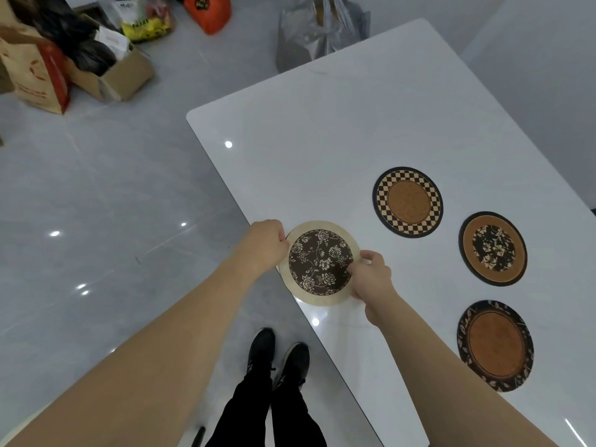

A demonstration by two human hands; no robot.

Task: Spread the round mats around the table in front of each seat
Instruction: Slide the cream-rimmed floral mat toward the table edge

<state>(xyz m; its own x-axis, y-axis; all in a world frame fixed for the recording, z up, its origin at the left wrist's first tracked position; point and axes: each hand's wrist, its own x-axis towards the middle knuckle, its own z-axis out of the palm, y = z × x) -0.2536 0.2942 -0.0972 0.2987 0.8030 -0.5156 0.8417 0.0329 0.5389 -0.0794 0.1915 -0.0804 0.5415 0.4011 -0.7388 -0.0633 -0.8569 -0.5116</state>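
While pinched at opposite rims by left hand (267, 241) and right hand (371, 275): cream-rimmed round floral mat (319, 263), at white table (322, 140) edge.
Probably light, thin, fairly stiff; best gripped by rim, fingers clamped.

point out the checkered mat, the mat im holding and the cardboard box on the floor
checkered mat (408, 202): head view, on its plain brown centre
held floral mat (319, 262): head view, on its dark flowered middle
cardboard box (127, 75): head view, on its brown side wall
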